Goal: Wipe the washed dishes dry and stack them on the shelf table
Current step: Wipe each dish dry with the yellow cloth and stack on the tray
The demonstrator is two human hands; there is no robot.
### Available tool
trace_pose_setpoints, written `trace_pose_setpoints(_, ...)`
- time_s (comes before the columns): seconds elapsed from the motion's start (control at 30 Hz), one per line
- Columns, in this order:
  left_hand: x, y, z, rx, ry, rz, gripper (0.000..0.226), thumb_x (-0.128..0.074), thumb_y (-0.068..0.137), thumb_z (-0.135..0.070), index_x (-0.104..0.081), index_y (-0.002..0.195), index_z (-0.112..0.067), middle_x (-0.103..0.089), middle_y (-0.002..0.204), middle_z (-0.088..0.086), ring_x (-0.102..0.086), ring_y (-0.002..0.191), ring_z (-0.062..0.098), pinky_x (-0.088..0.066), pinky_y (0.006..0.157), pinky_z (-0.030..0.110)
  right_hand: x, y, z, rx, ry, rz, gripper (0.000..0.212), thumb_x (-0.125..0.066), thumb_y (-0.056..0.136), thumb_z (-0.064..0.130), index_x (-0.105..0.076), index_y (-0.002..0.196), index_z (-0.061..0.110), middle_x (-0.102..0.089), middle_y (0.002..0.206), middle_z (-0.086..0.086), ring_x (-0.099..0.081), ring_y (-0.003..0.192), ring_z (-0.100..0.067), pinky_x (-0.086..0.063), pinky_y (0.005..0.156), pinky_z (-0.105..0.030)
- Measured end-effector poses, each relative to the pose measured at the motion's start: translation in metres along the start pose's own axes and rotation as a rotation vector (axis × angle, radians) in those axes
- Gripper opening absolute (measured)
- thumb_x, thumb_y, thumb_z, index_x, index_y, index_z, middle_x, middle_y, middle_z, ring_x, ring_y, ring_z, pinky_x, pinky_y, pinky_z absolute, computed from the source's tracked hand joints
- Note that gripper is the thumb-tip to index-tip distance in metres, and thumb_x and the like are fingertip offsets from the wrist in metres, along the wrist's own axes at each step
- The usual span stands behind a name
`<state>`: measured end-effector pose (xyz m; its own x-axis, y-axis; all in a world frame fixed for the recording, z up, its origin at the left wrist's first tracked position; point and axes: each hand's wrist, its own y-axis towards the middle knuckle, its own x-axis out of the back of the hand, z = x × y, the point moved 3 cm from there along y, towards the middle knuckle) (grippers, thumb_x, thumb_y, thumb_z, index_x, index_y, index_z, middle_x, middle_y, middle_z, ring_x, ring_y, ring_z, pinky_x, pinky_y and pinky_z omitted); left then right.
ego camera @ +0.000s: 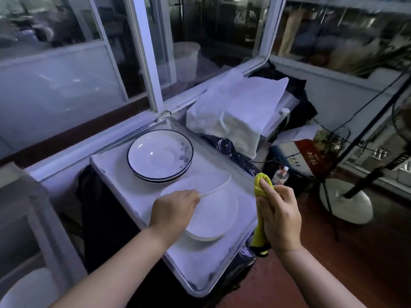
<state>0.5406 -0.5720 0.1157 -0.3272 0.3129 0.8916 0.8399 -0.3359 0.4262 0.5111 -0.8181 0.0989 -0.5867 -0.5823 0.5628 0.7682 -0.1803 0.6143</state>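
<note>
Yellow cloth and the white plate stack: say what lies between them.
Head view: only a bare strip of the tray and its rim separates the yellow cloth from the white plate stack.

We have two stacks on the tray (201, 283). At its far end sit the blue-rimmed plates (160, 155), shallow and white with a dark blue edge line and a faint blue sprig on the right side. There look to be three, though the lower rims blur together. Nearer us lie the plain white plates (214, 218), stacked flat. Above them our left hand (174, 207) pinches the near rim of a tilted plate (206, 182), whose far edge is raised. Just right of the tray, our right hand (279, 215) grips the yellow cloth (262, 182), bunched and hanging below the palm.
</note>
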Motion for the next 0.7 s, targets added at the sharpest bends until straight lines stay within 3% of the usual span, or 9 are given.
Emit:
trace_pose_setpoints(0.1, -0.022, -0.002, -0.004, -0.125, 0.099, -0.085, 0.029, -0.042, 0.085, -0.02, -0.063, 0.065, -0.016, -0.052, 0.055, -0.004, -0.051, 0.046, 0.018, -0.028, 0.04, 0.025, -0.005, 0.003, -0.019, -0.036, -0.005, 0.027, 0.041, -0.049, 0.09, 0.034, -0.064, 0.124, 0.017, -0.048, 0.103, 0.001, -0.05, 0.088, -0.014, -0.04, 0.065, -0.027)
trace_pose_setpoints(0.27, -0.045, -0.009, -0.006, -0.195, 0.116, -0.19, 0.021, -0.05, 0.084, -0.011, -0.067, 0.071, -0.016, -0.057, 0.063, -0.003, -0.053, 0.053, 0.018, -0.034, 0.051, 0.026, -0.013, 0.006, -0.033, -0.064, 0.023, 0.031, 0.039, -0.05, 0.09, 0.033, -0.065, 0.122, 0.017, -0.044, 0.102, 0.007, -0.041, 0.088, -0.002, -0.036, 0.063, -0.022)
trace_pose_setpoints(0.37, -0.056, -0.014, -0.008, -0.217, 0.131, -0.201, 0.011, -0.067, 0.073, -0.006, -0.072, 0.079, -0.013, -0.068, 0.076, -0.001, -0.061, 0.062, 0.019, -0.036, 0.063, 0.024, -0.02, 0.005, -0.04, -0.074, 0.032, 0.051, 0.04, -0.05, 0.089, 0.033, -0.064, 0.123, 0.017, -0.044, 0.102, 0.007, -0.046, 0.087, -0.008, -0.038, 0.064, -0.023)
trace_pose_setpoints(0.43, -0.062, -0.016, -0.009, -0.23, 0.12, -0.187, 0.016, -0.072, 0.069, -0.004, -0.072, 0.083, -0.012, -0.07, 0.083, 0.001, -0.064, 0.067, 0.02, -0.039, 0.07, 0.025, -0.024, 0.004, -0.046, -0.088, 0.034, 0.055, 0.039, -0.05, 0.089, 0.033, -0.062, 0.123, 0.021, -0.045, 0.103, 0.007, -0.049, 0.087, -0.012, -0.04, 0.064, -0.028)
trace_pose_setpoints(0.53, -0.072, -0.021, -0.013, -0.277, 0.128, -0.157, 0.02, -0.07, 0.067, -0.001, -0.073, 0.085, -0.009, -0.071, 0.09, 0.007, -0.067, 0.079, 0.022, -0.042, 0.08, 0.028, -0.028, 0.003, -0.051, -0.103, 0.046, 0.062, 0.038, -0.05, 0.089, 0.034, -0.061, 0.124, 0.024, -0.044, 0.103, 0.007, -0.048, 0.088, -0.01, -0.04, 0.064, -0.028)
trace_pose_setpoints(0.7, -0.091, -0.035, -0.015, -0.276, 0.075, -0.056, 0.021, -0.055, 0.073, -0.004, -0.074, 0.08, -0.011, -0.073, 0.093, 0.007, -0.07, 0.082, 0.022, -0.044, 0.081, 0.028, -0.031, 0.004, -0.057, -0.108, 0.027, 0.098, 0.04, -0.05, 0.09, 0.035, -0.063, 0.124, 0.019, -0.045, 0.104, 0.006, -0.048, 0.089, -0.011, -0.04, 0.065, -0.029)
